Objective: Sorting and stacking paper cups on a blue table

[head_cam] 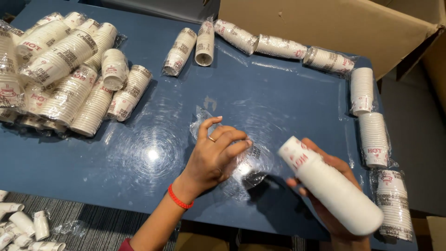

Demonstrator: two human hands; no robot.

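Head view, looking down on a dark blue table (pixel 153 186) with glare spots on its top

Right hand (pixel 325 195) near the table's front right edge, fingers wrapped around a bare stack of white paper cups (pixel 332 188), red print on the end cup; stack tilted, closed end up-left toward the table's middle, wide end down-right past the table's front edge; held clear of the tabletop, slightly blurred

Left hand (pixel 216 155) at the table's front centre, ring on one finger, red band (pixel 179 198) at the wrist; fingers curled and pinching a crumpled clear plastic sleeve (pixel 246 167) that lies on the tabletop; index finger raised. Sleeve just left of the held stack, apart from it

Far left: big heap of wrapped cup stacks (pixel 65 69), lying on their sides, overlapping one another

Back edge: row of wrapped stacks (pixel 260 42), end to end, running toward the right corner. Right edge: further wrapped stacks (pixel 374 139) in a column, down to the front corner

Brown cardboard box (pixel 325 23) behind the table at upper right, flap open

Lower left, on the striped grey floor (pixel 93 227): several loose short cup stacks (pixel 23 225) and a scrap of clear plastic
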